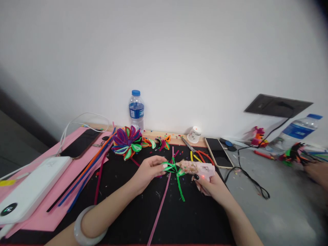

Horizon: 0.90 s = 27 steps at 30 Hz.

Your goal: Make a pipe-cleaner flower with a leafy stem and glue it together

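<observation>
My left hand (153, 169) pinches a green pipe cleaner leaf (167, 166) between thumb and fingers. The leaf joins a green pipe cleaner stem (179, 186) that hangs down over the black mat. In my right hand (208, 184) is a pale pink glue gun (202, 168) with a small red light glowing on its side. Its crusted nozzle points left and is close to the stem where the leaves meet; whether it touches I cannot tell. Beneath them, a long pink pipe cleaner (161, 208) runs across the mat.
Behind my left hand lies a purple and green pipe cleaner flower (126, 141), near a water bottle (136, 111). Scissors (188, 144), a paper cup (194, 134) and a phone (219, 152) stand at the back. A power bank (36, 186) rests left. Another person's hand (317, 172) shows far right.
</observation>
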Available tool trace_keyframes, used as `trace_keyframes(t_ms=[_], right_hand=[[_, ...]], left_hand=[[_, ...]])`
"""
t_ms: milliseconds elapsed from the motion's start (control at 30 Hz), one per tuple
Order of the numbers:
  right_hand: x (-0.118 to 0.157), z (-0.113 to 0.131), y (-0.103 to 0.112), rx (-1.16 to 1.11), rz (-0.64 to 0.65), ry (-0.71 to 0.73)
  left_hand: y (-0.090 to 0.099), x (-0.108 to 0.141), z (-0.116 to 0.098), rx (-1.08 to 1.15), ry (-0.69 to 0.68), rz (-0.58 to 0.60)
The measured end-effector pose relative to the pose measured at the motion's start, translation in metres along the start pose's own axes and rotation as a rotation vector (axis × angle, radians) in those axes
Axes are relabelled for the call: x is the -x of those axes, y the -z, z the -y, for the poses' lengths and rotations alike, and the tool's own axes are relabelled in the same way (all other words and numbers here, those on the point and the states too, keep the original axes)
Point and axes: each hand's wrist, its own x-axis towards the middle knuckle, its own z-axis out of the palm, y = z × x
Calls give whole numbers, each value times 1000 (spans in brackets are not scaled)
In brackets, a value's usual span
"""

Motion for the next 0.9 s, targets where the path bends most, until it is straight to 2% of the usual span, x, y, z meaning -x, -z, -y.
trace_keyframes(t_ms=[367, 900], right_hand=[[2, -4, -1, 17, 20, 12], [1, -4, 0, 27, -3, 10]], left_hand=[[3, -1, 0, 136, 47, -15], [6, -2, 3, 166, 69, -3]])
